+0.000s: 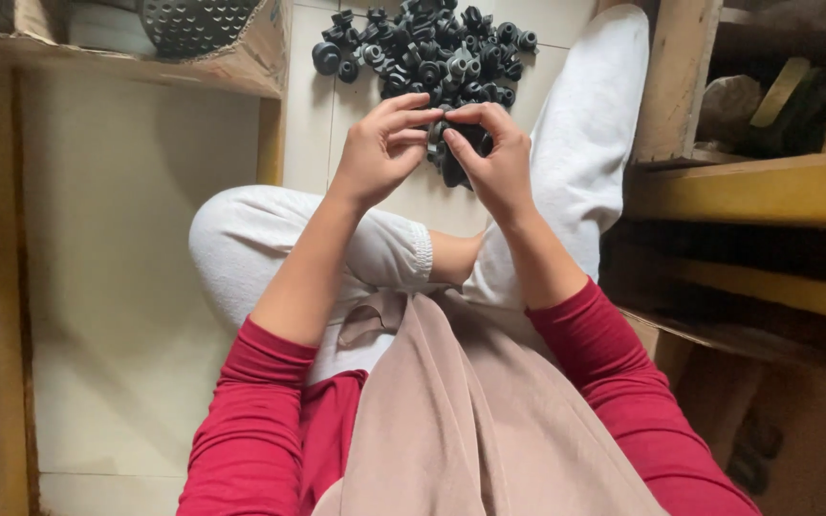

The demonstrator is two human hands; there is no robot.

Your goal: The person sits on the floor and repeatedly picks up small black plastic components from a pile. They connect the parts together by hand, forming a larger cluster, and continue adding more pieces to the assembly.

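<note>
I am looking down at the pale tiled floor [126,287], where the person is sitting cross-legged between wooden shelving [767,186]. Ahead of the knees, a pile of small black rubber parts [432,53] is lying on the tiles. Just below it, the left hand [375,158] and right hand [497,162] are meeting fingertip to fingertip, both pinched closed around one black part [453,158]. I am judging this as fitting or working a single piece; the next move is calling for a firm, steady pinch from both hands.
</note>
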